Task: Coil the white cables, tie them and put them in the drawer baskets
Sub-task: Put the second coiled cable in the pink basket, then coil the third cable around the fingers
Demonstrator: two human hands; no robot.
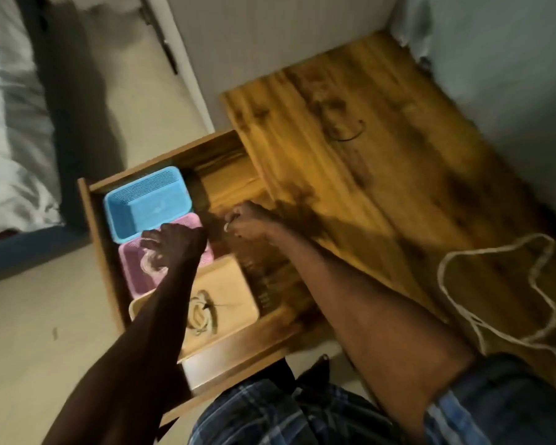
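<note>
The wooden drawer (103, 239) stands open with three baskets in a row. A coiled white cable (153, 266) lies in the pink basket (132, 277). My left hand (174, 244) hovers over it, fingers apart and pointing down; blur hides whether they touch the coil. My right hand (247, 221) is curled shut over the bare part of the drawer, with a small pale bit showing at its fingertips. The beige basket (235, 284) holds another coil (201, 313) bound with a dark tie. The blue basket (148, 200) looks empty. A loose white cable (495, 284) sprawls on the tabletop at right.
The wooden tabletop (382, 171) carries a dark curved tie (350, 134) near its middle. A bed with a pale sheet (10, 123) stands at left across the floor. A wall runs behind the table. My checked shorts (286, 412) fill the bottom edge.
</note>
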